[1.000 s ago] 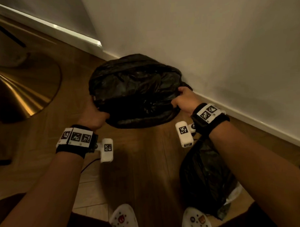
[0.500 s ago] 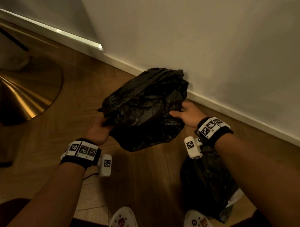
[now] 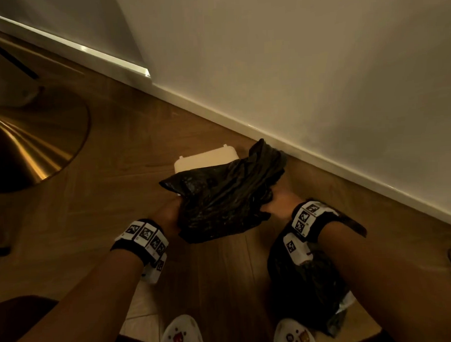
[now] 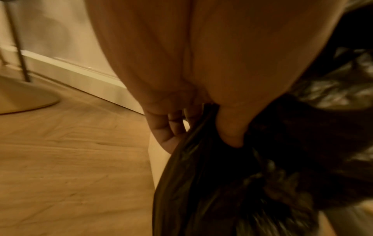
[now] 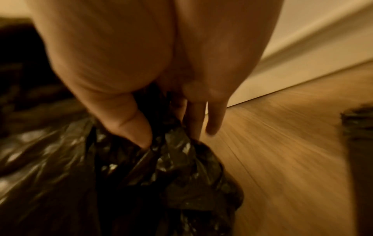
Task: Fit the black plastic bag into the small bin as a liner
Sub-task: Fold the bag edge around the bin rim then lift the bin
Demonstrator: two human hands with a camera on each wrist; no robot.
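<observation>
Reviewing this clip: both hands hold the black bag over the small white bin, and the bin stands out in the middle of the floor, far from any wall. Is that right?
Not quite. Both hands, left and right, do hold the black bag over the small white bin, but the bin stands close to the skirting board at the foot of the wall, not out in the middle of the floor. The head view shows it.

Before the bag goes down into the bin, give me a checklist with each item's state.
1. Left hand grips the black bag: ok.
2. Right hand grips the bag: ok.
3. Bag mouth spread open: not ok, it hangs crumpled.
4. Bag over the white bin: ok, though it covers only the near part.
5. Bin empty inside: cannot tell, the bag hides it.
6. Full bag on the floor clear of the bin: ok.
</observation>
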